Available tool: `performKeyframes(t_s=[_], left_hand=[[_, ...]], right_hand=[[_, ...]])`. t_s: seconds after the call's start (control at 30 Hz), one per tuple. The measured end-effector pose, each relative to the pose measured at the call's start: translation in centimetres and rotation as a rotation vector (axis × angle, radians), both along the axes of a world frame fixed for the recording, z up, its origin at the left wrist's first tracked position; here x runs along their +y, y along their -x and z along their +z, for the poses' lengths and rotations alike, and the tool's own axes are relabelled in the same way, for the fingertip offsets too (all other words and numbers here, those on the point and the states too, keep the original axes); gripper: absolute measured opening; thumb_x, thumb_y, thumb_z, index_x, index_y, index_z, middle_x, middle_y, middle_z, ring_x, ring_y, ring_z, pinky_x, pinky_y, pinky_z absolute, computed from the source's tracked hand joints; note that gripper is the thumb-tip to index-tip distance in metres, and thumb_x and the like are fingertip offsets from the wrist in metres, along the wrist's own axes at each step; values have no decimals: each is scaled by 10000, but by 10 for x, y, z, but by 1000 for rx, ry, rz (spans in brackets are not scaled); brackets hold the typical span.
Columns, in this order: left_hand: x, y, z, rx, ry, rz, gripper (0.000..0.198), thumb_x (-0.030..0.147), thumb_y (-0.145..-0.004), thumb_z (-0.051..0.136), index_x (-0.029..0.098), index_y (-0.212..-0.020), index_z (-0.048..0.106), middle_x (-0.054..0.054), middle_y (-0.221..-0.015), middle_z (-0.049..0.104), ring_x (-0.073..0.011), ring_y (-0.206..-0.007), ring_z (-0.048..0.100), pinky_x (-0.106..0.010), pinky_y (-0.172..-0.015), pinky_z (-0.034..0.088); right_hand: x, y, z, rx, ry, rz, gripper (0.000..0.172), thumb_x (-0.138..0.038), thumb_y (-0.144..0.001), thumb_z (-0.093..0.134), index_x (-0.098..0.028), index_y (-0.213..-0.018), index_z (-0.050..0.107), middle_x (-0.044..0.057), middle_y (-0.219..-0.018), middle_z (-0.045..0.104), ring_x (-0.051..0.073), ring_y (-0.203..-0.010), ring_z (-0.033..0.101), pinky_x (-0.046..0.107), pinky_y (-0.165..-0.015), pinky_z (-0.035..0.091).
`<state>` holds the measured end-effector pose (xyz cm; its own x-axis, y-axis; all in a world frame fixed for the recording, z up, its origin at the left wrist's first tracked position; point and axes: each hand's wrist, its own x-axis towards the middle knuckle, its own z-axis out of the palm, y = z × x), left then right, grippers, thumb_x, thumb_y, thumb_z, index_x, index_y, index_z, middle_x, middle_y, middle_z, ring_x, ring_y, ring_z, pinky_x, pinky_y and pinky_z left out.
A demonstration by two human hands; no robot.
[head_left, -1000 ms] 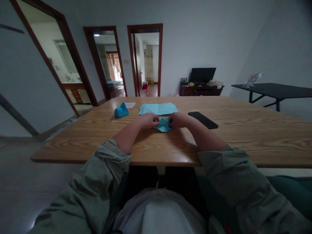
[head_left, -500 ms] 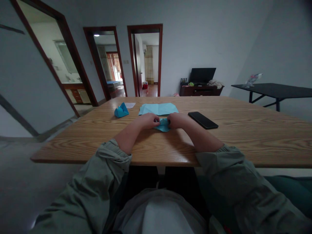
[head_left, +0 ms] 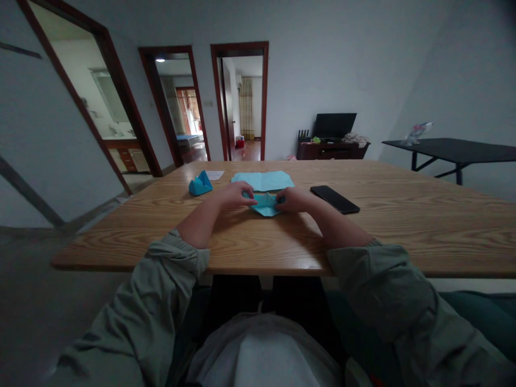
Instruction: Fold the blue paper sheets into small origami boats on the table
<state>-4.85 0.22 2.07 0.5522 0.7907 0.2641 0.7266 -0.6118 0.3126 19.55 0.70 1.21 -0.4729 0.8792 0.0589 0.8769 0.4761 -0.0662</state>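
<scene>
A small light-blue folded paper [head_left: 265, 206] rests on the wooden table in front of me, with creases and a raised point in its middle. My left hand [head_left: 240, 194] grips its left side between thumb and fingers. On its right side, my right hand [head_left: 292, 199] pinches the paper's edge; some fingertips are hidden behind the folds. Just beyond the hands lies a larger light-blue paper sheet [head_left: 263, 180], flat with a crease down its middle. A darker blue folded paper piece [head_left: 200, 183] stands to the left of my left hand.
A black phone [head_left: 334, 199] lies right of my right hand on the wooden table [head_left: 403, 226]. Behind the blue folded piece is a small white paper [head_left: 214, 175]. Across the room are a television [head_left: 334, 126] and a black table [head_left: 455, 150].
My left hand has shifted a little to the left, its fingers less curled. The folded paper between the hands is spread wider, showing more of its inside. My right hand has barely moved.
</scene>
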Motion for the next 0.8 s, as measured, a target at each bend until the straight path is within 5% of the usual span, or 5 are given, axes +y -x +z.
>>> performKeyframes(t_s=[0.2,0.47,0.8], left_hand=[[6,14,-8,-4,195,116,477,578,-678,666,190,-954,704,-34,-796,675,-154,-727,594,-239,-630,421],[12,25,-16,-63,264,91,330,385,-670,693,190,-937,683,-18,-865,708,-138,-751,622,-212,-630,429],[15,36,-14,-92,199,92,266,343,-705,663,164,-902,665,-2,-708,645,-116,-649,572,-211,-584,408]], right_hand=[[6,-9,-5,123,81,-3,313,-422,-773,600,-214,-964,734,21,-774,684,134,-657,552,230,-604,386],[11,-12,-8,245,188,25,364,-447,-723,675,-208,-989,746,36,-807,692,153,-697,558,237,-626,416],[11,-16,-6,506,193,30,457,-525,-797,582,-164,-1048,708,52,-814,671,154,-722,562,253,-651,425]])
